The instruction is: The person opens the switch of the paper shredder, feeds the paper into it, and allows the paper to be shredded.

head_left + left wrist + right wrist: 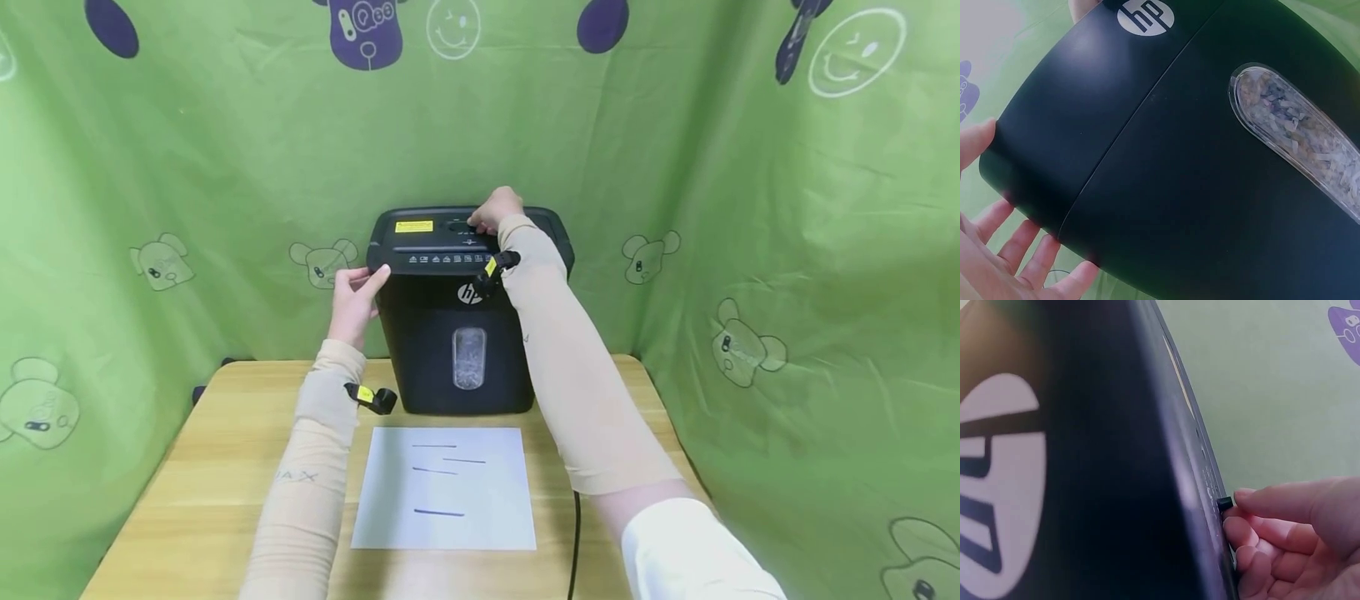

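Note:
A black HP paper shredder stands upright at the back of the table. My left hand rests against its upper left corner. In the left wrist view, the thumb touches the top edge and the fairly straight fingers touch the side. On the shredder's top, my right hand pinches a small black switch knob between thumb and index finger, the other fingers curled beside it. Paper shreds show through the clear window in the front.
A white sheet of paper with several dark marker lines lies on the wooden table in front of the shredder. A black cable runs along the right. Green curtains hang behind and on both sides.

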`<state>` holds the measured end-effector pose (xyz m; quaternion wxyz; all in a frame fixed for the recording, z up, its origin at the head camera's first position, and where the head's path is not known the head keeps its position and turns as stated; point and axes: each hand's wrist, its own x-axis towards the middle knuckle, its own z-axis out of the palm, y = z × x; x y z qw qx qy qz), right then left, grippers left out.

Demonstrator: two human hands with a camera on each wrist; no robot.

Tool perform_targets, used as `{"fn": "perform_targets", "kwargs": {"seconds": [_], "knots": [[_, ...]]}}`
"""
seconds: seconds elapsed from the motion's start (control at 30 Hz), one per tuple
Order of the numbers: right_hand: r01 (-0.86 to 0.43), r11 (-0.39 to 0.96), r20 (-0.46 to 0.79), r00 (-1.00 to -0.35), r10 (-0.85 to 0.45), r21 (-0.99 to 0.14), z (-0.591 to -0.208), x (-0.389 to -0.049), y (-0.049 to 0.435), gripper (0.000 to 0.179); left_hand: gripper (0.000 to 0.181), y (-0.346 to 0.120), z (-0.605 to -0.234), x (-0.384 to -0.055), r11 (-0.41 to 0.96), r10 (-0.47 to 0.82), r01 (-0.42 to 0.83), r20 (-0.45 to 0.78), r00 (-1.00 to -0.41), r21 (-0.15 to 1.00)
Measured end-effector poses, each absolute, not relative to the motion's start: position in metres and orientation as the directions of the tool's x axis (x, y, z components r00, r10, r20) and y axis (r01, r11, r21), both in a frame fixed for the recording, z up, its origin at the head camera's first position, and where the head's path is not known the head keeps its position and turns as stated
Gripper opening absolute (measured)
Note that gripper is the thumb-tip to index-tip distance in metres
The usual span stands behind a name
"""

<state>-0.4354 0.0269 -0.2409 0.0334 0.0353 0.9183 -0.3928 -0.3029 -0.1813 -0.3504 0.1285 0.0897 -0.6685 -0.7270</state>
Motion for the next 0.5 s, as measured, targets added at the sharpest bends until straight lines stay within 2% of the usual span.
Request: {"fn": "perform_targets", "kwargs": {"seconds": [0.1,0.33,0.5], "knots": [[0.092,0.695,-0.097,-0.995,0.032,-0.713,-0.241,-0.44,0.024,0.035,0.059,-0.183,-0.349,-0.302,-0.07,-0.309,0.058,0.034,-0.95,0.996],[0.051,0.784,-0.019,-0.999,0.05,-0.618,-0.241,-0.43,0.027,0.024,0.058,-0.18,-0.348,-0.302,-0.074,-0.288,0.045,0.022,-0.957,0.996],[0.037,0.78,0.003,-0.999,0.049,-0.625,-0.239,-0.422,0.026,0.024,0.055,-0.18,-0.349,-0.301,-0.085,-0.289,0.051,0.025,-0.957,0.995]]}}
